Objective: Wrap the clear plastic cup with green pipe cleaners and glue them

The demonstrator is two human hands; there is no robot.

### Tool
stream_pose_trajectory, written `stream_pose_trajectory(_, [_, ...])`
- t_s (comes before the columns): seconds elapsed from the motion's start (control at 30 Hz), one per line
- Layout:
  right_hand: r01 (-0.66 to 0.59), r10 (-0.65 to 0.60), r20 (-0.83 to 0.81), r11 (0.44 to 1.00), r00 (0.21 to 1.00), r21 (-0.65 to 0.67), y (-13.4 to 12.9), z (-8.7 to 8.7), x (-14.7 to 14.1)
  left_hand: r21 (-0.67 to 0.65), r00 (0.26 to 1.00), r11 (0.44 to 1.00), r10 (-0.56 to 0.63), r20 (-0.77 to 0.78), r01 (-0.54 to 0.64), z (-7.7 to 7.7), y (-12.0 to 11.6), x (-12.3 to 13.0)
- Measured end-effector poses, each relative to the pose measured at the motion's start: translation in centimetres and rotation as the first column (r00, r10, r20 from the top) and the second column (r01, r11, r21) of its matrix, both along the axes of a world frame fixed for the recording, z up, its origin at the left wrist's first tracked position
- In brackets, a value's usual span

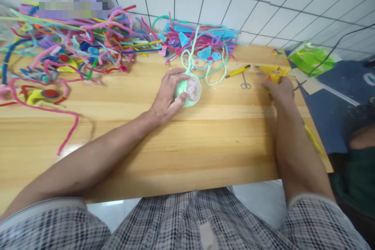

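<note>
My left hand [168,95] grips a round mint-green piece [193,89] against the wooden table, fingers over its left part and thumb at its lower edge. The piece has a pale, pinkish-white rough centre, and mint-green pipe cleaners [191,49] curl up from its top. At the table's right side, my right hand [283,90] is closed around a yellow hot glue gun [274,72], its nozzle pointing left. Between the hands lie a yellow utility knife [238,71] and small scissors [245,83].
Tangled colourful pipe cleaners [93,47] cover the back left, with a blue and pink bunch [202,35] behind my left hand. A pink strand [70,134] reaches forward. A dark cord [328,54] and a green bag [312,59] are at the right, where another person's arm [363,138] shows.
</note>
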State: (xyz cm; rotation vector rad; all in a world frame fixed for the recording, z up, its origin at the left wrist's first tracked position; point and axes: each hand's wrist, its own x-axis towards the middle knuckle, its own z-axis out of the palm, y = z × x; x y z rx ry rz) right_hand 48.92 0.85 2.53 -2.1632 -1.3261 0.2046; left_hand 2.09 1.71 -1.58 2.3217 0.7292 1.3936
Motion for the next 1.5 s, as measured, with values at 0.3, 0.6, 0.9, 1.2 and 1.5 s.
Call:
stream_pose_trajectory(0.3, [0.117,-0.125,-0.307,0.992,0.944,-0.044,0.4,4.6,-4.4,-0.036,1.0,0.999,-0.004,-0.004,0.004,0.2,0.0,0.2])
stream_pose_trajectory(0.6, [-0.607,0.57,-0.4,0.793,0.718,0.041,-4.3,10.0,-13.0,-0.069,0.999,0.998,0.001,-0.044,-0.004,0.4,-0.2,-0.3])
stream_pose_trajectory(0.9, [-0.734,0.645,-0.392,0.666,0.656,-0.132,-4.3,11.7,-17.0,-0.016,0.998,0.998,0.057,-0.026,-0.058,-0.1,0.1,0.1])
stream_pose_trajectory(1.2, [-0.757,0.653,-0.416,0.635,0.633,-0.153,-4.1,10.5,-18.1,-0.066,0.996,0.996,0.062,-0.062,-0.066,0.4,-0.4,0.0])
stream_pose_trajectory(1.5, [-0.708,0.587,-0.483,0.699,0.65,-0.103,-4.0,10.5,-16.7,-0.071,0.996,0.997,0.027,-0.086,-0.033,0.9,-0.6,-0.5])
